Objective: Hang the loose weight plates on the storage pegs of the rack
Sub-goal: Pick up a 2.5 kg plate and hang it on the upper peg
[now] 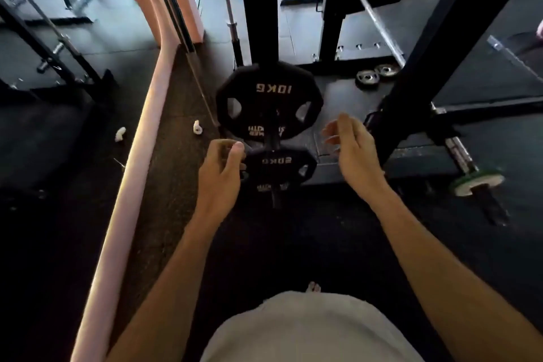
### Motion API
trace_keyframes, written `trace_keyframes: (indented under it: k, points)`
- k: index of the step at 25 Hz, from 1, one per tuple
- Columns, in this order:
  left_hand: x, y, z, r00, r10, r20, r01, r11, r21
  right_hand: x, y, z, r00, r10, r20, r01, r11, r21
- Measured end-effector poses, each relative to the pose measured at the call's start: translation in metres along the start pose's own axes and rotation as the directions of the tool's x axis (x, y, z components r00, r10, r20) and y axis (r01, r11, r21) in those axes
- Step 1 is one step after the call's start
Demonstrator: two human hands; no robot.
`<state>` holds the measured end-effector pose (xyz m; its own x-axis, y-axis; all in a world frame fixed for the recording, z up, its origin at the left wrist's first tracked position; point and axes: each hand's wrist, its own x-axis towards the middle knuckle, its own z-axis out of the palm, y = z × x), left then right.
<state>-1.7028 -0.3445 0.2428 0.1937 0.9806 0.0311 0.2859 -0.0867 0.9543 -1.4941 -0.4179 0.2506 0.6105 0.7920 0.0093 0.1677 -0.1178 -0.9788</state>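
Nothing is gripped by the loosely curled left hand [220,167] or spread right hand [349,147] flanking the black 20KG plate [279,169] hung low on the rack upright [263,15], where an unseated plate could be slid off.

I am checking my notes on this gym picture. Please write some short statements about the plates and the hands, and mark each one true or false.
1. The plate marked 10KG hangs on the black rack upright. True.
2. The right hand grips a plate. False: it is open and holds nothing.
3. Two small silver plates lie on the floor behind the rack. True.
4. The left hand is far from every plate. False: it is at the left edge of the lower plate.
5. A barbell with a green plate is at the right. True.
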Motion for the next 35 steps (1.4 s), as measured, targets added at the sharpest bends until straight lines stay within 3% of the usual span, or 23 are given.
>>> trace_keyframes:
  k: [3,6,9,12,14,17,21,25,30,35]
  points:
    - [-0.028,-0.055,-0.008,0.988,-0.139,0.07,0.132,0.987,0.096,-0.046,0.054,0.009,0.984,0.18,-0.003,-0.18,0.983,-0.034]
    - [-0.053,-0.104,-0.014,0.93,-0.324,0.173,0.289,0.936,0.2,-0.088,0.099,0.016,0.929,0.37,-0.018,-0.37,0.925,-0.086]
    - [-0.079,-0.144,-0.013,0.835,-0.482,0.264,0.378,0.852,0.362,-0.129,0.14,0.011,0.819,0.572,-0.052,-0.573,0.807,-0.146]
    - [-0.097,-0.178,-0.006,0.71,-0.614,0.346,0.396,0.754,0.525,-0.167,0.175,-0.009,0.662,0.744,-0.085,-0.745,0.642,-0.182]
    - [-0.107,-0.197,0.002,0.605,-0.68,0.415,0.321,0.685,0.654,-0.202,0.196,-0.028,0.565,0.817,-0.116,-0.822,0.548,-0.153]
    - [-0.12,-0.212,0.021,0.429,-0.755,0.496,0.094,0.583,0.807,-0.261,0.224,-0.056,0.428,0.886,-0.178,-0.903,0.428,-0.042]
    - [-0.126,-0.215,0.063,0.28,-0.778,0.563,-0.28,0.495,0.823,-0.338,0.26,-0.104,0.256,0.919,-0.299,-0.936,0.313,0.161]
    - [-0.142,-0.192,0.146,0.258,-0.776,0.575,-0.494,0.406,0.769,-0.408,0.291,-0.159,0.097,0.945,-0.311,-0.901,0.216,0.376]
    - [-0.203,-0.153,0.285,0.297,-0.708,0.64,-0.509,0.45,0.734,-0.463,0.311,-0.242,0.041,0.957,-0.287,-0.828,0.194,0.526]
    - [-0.274,-0.12,0.408,0.26,-0.614,0.745,-0.582,0.516,0.629,-0.481,0.329,-0.35,0.031,0.957,-0.289,-0.787,0.202,0.583]
